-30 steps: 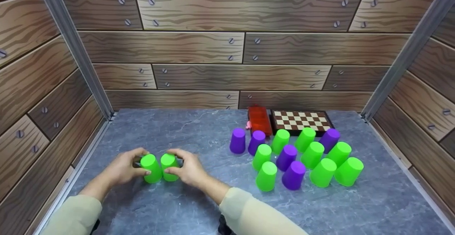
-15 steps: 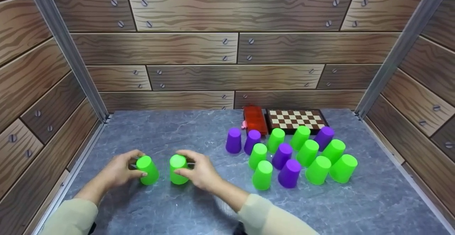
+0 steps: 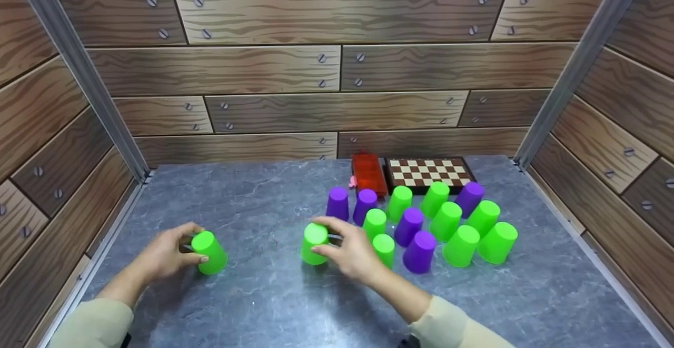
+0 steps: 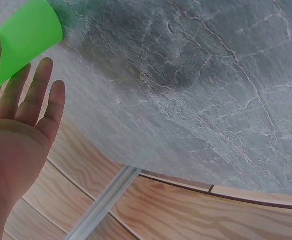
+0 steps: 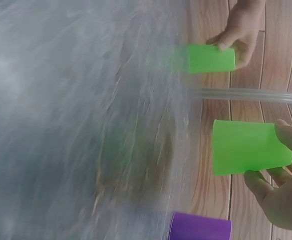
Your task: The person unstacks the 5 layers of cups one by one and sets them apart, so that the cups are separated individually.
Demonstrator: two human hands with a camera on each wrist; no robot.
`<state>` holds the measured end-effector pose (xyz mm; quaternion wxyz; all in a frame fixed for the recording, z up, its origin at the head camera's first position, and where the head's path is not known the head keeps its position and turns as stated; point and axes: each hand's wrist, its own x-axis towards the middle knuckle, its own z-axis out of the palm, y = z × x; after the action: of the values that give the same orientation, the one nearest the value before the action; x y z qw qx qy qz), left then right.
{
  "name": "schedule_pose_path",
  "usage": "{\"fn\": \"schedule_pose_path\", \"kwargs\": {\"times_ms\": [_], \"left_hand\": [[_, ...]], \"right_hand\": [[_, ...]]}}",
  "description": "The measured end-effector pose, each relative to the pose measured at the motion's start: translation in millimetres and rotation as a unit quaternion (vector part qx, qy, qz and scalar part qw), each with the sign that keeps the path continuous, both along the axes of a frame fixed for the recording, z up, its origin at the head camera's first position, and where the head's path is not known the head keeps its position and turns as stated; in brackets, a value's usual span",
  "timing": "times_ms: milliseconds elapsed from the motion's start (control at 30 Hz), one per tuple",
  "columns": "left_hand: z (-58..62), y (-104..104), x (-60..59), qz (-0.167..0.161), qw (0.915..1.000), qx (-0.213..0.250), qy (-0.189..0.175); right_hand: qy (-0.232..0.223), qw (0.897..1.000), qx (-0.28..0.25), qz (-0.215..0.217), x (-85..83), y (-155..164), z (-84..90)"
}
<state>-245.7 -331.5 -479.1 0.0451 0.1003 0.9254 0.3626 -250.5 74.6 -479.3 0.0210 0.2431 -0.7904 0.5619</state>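
On the left of the table, my left hand (image 3: 166, 253) holds an upside-down green cup (image 3: 209, 253) between thumb and fingers. The left wrist view shows the same green cup (image 4: 28, 37) at its upper left corner, the thumb on one side and the fingers on the other. Nearer the middle, my right hand (image 3: 353, 250) grips a second green cup (image 3: 314, 244), also mouth down. In the right wrist view this green cup (image 5: 248, 147) sits between thumb and fingertips. Behind the right hand, partly covered by it, stands another green cup (image 3: 384, 248).
Several green and purple cups stand upside down in a group on the right, among them a purple cup (image 3: 419, 253). Behind them lie a red box (image 3: 368, 173) and a checkered board (image 3: 429, 173). Wood-patterned walls (image 3: 263, 63) enclose the grey table (image 3: 253, 306).
My right hand has carried its green cup rightward, away from the left cup and up to the group. The left hand keeps its grip on its cup in about the same place. The view has shifted slightly.
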Motion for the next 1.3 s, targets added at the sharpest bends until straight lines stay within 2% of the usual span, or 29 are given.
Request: {"fn": "schedule_pose_path", "kwargs": {"times_ms": [367,633,867,1033,1200,1300], "left_hand": [[-1.4,-1,-0.7,-0.005,0.9999,-0.001,0.01],[-1.6,-2,-0.4,-0.009,0.9999,-0.001,0.015],[-0.4,3,0.3,-0.003,0.9999,0.002,0.013],[8.1,27,-8.0,-0.005,0.9987,0.021,0.046],[16.8,70,-27.4,-0.033,0.9948,0.058,0.078],[17.0,97,-39.5,-0.051,0.9927,0.074,0.081]], "right_hand": [[-0.003,1.0,0.019,-0.009,7.5,32,-13.6],[-0.019,0.999,0.049,-0.01,10.3,39,-27.7],[-0.039,0.999,0.037,-0.008,10.2,39,-34.1],[-0.046,0.998,0.029,-0.009,10.8,40,-35.7],[-0.05,0.999,0.021,-0.008,12.2,40,-35.4],[-0.049,0.998,0.023,-0.009,13.0,39,-35.0]]}}
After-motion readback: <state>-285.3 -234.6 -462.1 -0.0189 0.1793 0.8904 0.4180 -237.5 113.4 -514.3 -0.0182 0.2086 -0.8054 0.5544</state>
